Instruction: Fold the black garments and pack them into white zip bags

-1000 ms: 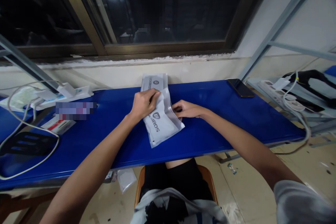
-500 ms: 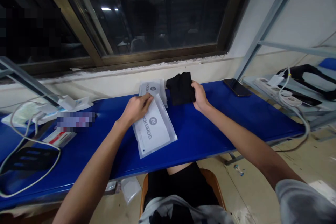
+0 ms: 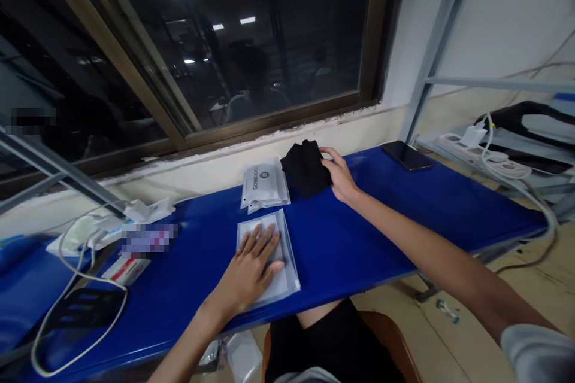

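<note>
One pouch (image 3: pixel 284 246) is lying at the near edge of the table (image 3: pixel 359 245) under the left hand (image 3: pixel 254 266), its fingers resting spread; the right hand (image 3: pixel 340 176) is gripping a black cloth (image 3: pixel 305 169) between fingers toward the far edge, beside stacked pouches (image 3: pixel 265 184).

Dark lettering was noted on the top white zip pouch (image 3: pixel 254 184) of the stack lying just beyond the left hand (image 3: pixel 251 266); it read "OCKBROS", its opening letter indistinct. A round dark emblem (image 3: pixel 265 175) stood beside the word, its inner sign too small to confirm. Print on the red-and-white box (image 3: pixel 126 270), left of that hand, was too blurred to read.
</note>
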Tool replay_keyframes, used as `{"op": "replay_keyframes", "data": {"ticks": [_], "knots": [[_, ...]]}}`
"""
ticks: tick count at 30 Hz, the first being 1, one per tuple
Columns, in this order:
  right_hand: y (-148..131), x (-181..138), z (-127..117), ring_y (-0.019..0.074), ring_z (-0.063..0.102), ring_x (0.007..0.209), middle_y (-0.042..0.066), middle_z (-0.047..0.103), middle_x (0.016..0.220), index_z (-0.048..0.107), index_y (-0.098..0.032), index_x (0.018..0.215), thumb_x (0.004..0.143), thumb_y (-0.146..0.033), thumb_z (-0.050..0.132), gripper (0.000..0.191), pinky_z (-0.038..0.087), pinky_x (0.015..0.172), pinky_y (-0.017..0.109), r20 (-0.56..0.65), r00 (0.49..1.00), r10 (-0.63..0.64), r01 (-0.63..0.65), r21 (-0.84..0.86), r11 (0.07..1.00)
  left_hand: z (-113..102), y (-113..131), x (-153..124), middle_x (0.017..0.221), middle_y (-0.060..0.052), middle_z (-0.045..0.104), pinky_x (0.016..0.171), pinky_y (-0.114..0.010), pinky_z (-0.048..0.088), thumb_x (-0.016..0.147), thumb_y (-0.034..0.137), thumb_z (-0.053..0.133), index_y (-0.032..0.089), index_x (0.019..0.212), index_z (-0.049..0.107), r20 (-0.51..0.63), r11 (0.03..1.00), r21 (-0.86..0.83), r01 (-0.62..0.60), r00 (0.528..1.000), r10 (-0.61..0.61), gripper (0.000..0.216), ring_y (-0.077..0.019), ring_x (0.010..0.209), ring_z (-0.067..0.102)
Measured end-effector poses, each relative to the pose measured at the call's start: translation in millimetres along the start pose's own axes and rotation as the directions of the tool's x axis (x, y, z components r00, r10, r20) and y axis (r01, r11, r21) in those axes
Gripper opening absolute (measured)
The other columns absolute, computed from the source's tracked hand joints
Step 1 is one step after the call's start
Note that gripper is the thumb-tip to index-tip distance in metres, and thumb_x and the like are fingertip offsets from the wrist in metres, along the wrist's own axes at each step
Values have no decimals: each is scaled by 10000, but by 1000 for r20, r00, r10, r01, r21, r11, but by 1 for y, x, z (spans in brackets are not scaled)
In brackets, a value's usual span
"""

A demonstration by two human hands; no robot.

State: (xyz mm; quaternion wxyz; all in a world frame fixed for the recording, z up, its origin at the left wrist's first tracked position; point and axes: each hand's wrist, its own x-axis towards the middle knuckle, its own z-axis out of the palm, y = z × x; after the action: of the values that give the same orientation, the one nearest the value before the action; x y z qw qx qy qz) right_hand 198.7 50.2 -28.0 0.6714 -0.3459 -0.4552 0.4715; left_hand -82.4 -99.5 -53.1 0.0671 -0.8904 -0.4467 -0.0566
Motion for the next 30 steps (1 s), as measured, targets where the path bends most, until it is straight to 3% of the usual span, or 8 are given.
{"op": "replay_keyframes", "data": {"ticks": [5, 9, 12, 15, 20, 23, 26, 30], "knots": [[-5, -10, 4, 151, 544, 663, -25, 627, 784, 574, -270, 993, 805, -459, 700, 294, 386, 614, 265, 255, 965, -55, 90, -129, 988, -83, 2, 79, 1414, -158, 581, 998, -474, 521, 1012, 488, 485, 217, 1508, 434, -373, 990, -137, 24, 925, -74, 567, -324, 1307, 544], [-10, -14, 5, 201, 624, 904, 29, 663, 946, 613, -238, 938, 825, -571, 704, 363, 465, 785, 293, 349, 932, -101, 181, -203, 962, -110, 2, 146, 1126, -91, 719, 785, -382, 542, 920, 272, 660, 259, 1195, 698, -261, 984, -155, -91, 964, 48, 278, -292, 1004, 680], [-18, -12, -1, 245, 629, 1049, 70, 677, 1080, 642, -227, 989, 853, -692, 613, 485, 484, 852, 319, 408, 908, -96, 204, -230, 952, -111, -3, 172, 888, -46, 743, 679, -336, 498, 835, 120, 699, 230, 896, 754, -310, 965, -232, -119, 950, 43, 137, -241, 806, 690], [-27, -10, -8, 271, 623, 1100, 77, 680, 1143, 669, -223, 1055, 824, -672, 676, 505, 491, 918, 357, 535, 839, -102, 300, -298, 906, -120, -11, 172, 813, -30, 743, 672, -315, 506, 788, 105, 746, 198, 832, 758, -404, 889, -419, -187, 915, 2, 103, -211, 762, 689], [-58, -4, -7, 307, 567, 1190, 77, 720, 1025, 743, -230, 859, 840, -504, 748, 274, 460, 1017, 450, 652, 736, -182, 556, -429, 712, -147, -29, 147, 755, -21, 711, 637, -293, 548, 768, 153, 795, 167, 848, 744, -473, 713, -643, -280, 877, -83, 96, -189, 720, 693], [-109, 2, -1, 256, 656, 911, 32, 707, 860, 752, -214, 816, 847, -519, 738, 307, 525, 783, 364, 629, 766, -132, 527, -498, 689, -159, -38, 134, 787, -11, 688, 624, -271, 552, 800, 165, 775, 172, 873, 698, -571, 646, -693, -320, 790, -222, 107, -174, 740, 698], [-176, -2, -2, 140, 604, 654, -23, 641, 716, 756, -200, 873, 768, -517, 812, 339, 441, 550, 248, 626, 775, -94, 538, -574, 617, -169, -42, 128, 805, 2, 660, 566, -220, 508, 843, 181, 742, 178, 886, 645, -628, 549, -738, -393, 696, -347, 107, -127, 689, 670], [-221, -8, -22, 50, 510, 488, -46, 588, 585, 756, -232, 836, 790, -469, 801, 246, 337, 446, 192, 590, 796, -133, 556, -627, 545, -175, -40, 126, 790, 2, 635, 528, -196, 481, 915, 275, 689, 189, 923, 621, -625, 570, -738, -361, 685, -376, 110, -127, 687, 680]]}}
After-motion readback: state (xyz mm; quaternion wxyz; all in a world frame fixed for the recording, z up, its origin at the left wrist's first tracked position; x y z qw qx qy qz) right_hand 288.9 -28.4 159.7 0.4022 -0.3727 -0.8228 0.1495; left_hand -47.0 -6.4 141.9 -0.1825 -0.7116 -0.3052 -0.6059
